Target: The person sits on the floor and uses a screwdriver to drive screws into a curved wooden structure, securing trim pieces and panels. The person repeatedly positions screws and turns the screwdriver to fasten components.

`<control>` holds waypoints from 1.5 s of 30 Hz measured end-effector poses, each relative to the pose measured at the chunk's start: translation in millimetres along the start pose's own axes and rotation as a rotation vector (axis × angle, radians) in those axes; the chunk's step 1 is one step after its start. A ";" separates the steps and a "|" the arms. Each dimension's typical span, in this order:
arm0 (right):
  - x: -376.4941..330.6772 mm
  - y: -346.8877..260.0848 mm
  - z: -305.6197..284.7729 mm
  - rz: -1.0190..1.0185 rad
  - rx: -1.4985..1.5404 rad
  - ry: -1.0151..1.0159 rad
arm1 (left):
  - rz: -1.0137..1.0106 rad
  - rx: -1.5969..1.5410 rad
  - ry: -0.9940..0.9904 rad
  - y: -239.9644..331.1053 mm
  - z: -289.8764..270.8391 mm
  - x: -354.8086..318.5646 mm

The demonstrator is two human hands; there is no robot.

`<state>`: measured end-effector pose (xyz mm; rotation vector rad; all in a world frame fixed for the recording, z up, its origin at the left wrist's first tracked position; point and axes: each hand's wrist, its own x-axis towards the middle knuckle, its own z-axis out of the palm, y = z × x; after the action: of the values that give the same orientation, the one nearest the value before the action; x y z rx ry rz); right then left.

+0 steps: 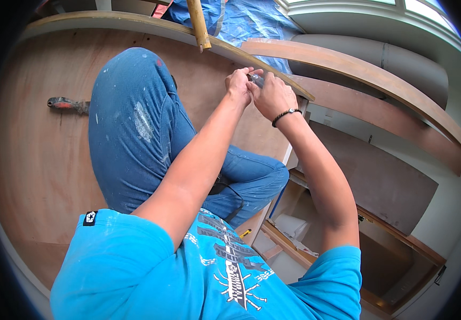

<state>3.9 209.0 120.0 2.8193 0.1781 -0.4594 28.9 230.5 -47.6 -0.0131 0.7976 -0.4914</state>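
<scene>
My left hand [238, 85] and my right hand [276, 97] meet close to the right end of a wooden edge strip. Between them is a small grey, shiny thing [256, 80]; my fingers cover most of it, so its kind does not show. Both hands are closed around it, the right one curled over its near side with a dark braided bracelet [286, 116] at the wrist. Beneath the hands lies a broad plywood panel [44, 160], its wooden edge strip [230, 49] running along the far side.
A putty knife or scraper [66, 103] with a red and black handle lies left of my bent knee, its blade end hidden. A wooden pole [198, 26] sticks in from above. Blue sheeting [252, 21], curved wooden strips [358, 58] and an open cabinet frame [396, 261] stand beyond and to the right.
</scene>
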 end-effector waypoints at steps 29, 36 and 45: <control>0.9 18.6 19.1 0.172 0.064 -0.104 | 0.082 0.125 0.026 -7.2 -2.1 -1.2; 13.6 10.1 30.1 0.352 0.412 -0.443 | 0.051 0.056 0.013 -7.9 0.1 -11.7; 9.5 -1.5 8.1 0.168 0.092 -0.254 | 0.033 0.053 0.002 4.8 -7.6 7.6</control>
<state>10.2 208.8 109.2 2.7992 -0.1335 -0.7966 30.1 232.8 -59.1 0.0501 0.7854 -0.4812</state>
